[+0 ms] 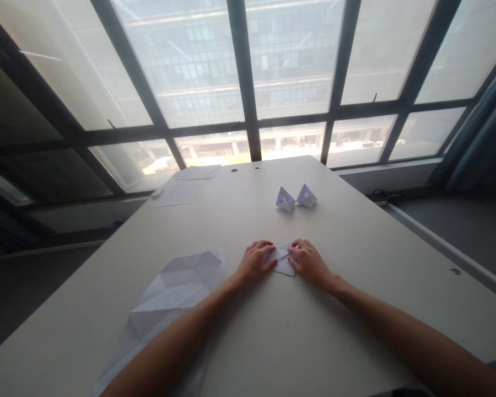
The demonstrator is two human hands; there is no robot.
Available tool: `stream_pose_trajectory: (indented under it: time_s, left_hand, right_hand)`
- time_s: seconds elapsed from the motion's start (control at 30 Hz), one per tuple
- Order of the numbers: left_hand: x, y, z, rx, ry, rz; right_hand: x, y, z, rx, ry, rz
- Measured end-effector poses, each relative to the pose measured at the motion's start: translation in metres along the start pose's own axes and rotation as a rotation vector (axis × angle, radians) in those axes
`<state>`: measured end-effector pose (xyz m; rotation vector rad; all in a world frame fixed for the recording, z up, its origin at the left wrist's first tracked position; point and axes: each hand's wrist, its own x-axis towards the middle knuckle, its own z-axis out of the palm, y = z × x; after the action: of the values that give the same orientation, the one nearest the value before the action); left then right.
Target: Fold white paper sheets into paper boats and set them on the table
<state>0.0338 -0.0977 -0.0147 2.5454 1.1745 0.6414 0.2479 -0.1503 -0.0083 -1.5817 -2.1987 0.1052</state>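
A small folded piece of white paper [285, 267] lies flat on the white table, between my two hands. My left hand [254, 261] presses on its left side, thumb and fingertips on the paper. On the right side my right hand [310, 263] grips the paper's edge with thumb and bent fingers. Parts of the paper are hidden under the fingers. Just beyond the hands stand two folded paper boats, the left boat [285, 199] and the right boat [307, 196], side by side.
A large creased paper sheet [165, 298] lies at the left, partly beneath my left forearm. Flat paper sheets [198, 172] rest at the table's far left, near the windows [289, 55]. A small dark mark [455, 271] shows on the table [380, 264] at the right.
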Motion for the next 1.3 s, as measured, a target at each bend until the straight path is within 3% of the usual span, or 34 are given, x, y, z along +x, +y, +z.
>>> stream_pose_trajectory:
  time_s: [0.2, 0.3, 0.53, 0.87, 1.3]
  left_hand:
    - [0.011, -0.010, -0.014, -0.273, -0.146, -0.077]
    - [0.014, -0.014, -0.014, -0.352, -0.161, -0.068]
    - [0.012, -0.011, -0.003, -0.287, -0.040, -0.116]
    - [0.011, -0.009, -0.001, -0.196, -0.073, -0.114]
    - [0.005, 0.007, -0.012, -0.316, -0.137, -0.058]
  right_hand:
    - [0.000, -0.003, -0.001, -0.025, -0.015, 0.014]
    - [0.001, -0.003, 0.001, -0.033, -0.014, 0.004]
    - [0.001, 0.000, 0.003, -0.033, 0.001, -0.037]
    - [0.002, 0.000, 0.003, -0.029, -0.005, -0.064]
    - [0.005, 0.000, 0.010, 0.025, 0.030, 0.045]
